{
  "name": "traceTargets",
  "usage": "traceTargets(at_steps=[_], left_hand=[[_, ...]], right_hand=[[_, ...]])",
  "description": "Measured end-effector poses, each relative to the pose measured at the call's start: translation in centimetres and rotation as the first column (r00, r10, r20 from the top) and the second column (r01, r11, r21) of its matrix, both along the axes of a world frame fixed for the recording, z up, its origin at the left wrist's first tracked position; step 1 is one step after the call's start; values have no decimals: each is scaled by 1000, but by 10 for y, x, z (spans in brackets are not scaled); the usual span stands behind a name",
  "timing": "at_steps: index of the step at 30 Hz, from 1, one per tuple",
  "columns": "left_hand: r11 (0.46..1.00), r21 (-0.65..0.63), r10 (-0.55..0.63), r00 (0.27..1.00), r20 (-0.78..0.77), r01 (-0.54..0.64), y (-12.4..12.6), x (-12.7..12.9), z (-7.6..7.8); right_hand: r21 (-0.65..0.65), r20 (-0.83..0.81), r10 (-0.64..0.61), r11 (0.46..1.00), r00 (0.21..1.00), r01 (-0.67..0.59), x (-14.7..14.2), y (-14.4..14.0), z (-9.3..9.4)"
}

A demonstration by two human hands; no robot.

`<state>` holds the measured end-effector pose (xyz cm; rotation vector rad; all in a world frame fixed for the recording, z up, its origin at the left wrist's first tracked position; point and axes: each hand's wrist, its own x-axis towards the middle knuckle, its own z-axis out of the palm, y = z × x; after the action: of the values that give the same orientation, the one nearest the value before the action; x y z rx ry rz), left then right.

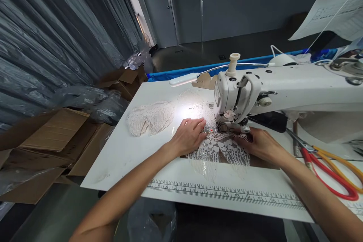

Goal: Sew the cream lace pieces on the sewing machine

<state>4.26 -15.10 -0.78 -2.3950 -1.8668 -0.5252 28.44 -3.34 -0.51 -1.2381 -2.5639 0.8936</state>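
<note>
White fringed lace (219, 147) lies under the needle area of a white sewing machine (283, 90), its fringe hanging toward the table's front edge. My left hand (189, 134) rests on the lace just left of the presser foot (219, 126), fingers stretched out flat and pointing at the needle. To the right of the foot, my right hand (259, 143) has its thumb and fingers closed on the lace's scalloped top edge. Its fingertips are partly hidden by the machine head and the lace. A pile of similar lace (151, 117) sits on the table left of my left hand.
Scissors (326, 166) with red and orange handles lie at the right. A printed ruler (204, 191) runs along the front edge of the white table (127, 166). A lit lamp (184, 79) hangs above the lace. Cardboard boxes (59, 132) stand left of the table.
</note>
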Motion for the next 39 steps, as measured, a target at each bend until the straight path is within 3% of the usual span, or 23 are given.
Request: traceTargets(at_steps=[3,7,11,14,16,19,21,22,24,26,27,29,32,36,39], left_hand=[[992,-109,-61,998,-29,57,30,-10,3],[979,-164,-112,992,53,119,65,-17,8],[984,-146,-82,983,164,107,65,-18,12],[989,-128,-23,935,354,73,42,-16,18],[962,-254,56,833,550,104,22,-13,23],[825,-483,226,613,757,292,-4,-7,27],[782,-554,318,581,749,286,-16,-2,25],[792,-569,345,606,717,222,-20,1,24],[829,-555,369,675,638,71,-27,5,22],[850,-527,368,730,576,-12,-31,8,23],[853,-521,361,751,554,-26,-32,8,24],[859,-511,348,782,518,-43,-34,8,27],[870,-483,364,793,488,-101,-32,8,27],[866,-465,441,715,542,-182,-28,11,20],[848,-501,489,617,616,-172,-26,13,16]], right_hand=[[-16,-35,-1,1000,999,0,1,3,-2],[-75,-43,-7,997,999,3,6,8,-6],[-292,-165,7,955,986,-55,9,9,-11],[-503,-276,-25,856,961,-122,-1,-1,-10],[-606,-313,-77,783,947,-137,-14,-14,-4],[-725,-426,-165,650,889,-227,-36,-33,8],[-743,-483,-140,588,864,-320,-43,-38,13],[-721,-477,-91,609,874,-330,-44,-38,14],[-573,-371,46,774,927,-268,-39,-32,13],[-275,-217,149,939,965,-206,-30,-25,8],[-121,-170,201,967,965,-223,-25,-23,6],[108,-136,332,942,933,-319,-18,-22,0],[325,-69,491,834,869,-445,-17,-26,-10],[513,101,470,731,877,-451,-22,-23,-22],[545,109,462,713,880,-442,-24,-16,-25]])
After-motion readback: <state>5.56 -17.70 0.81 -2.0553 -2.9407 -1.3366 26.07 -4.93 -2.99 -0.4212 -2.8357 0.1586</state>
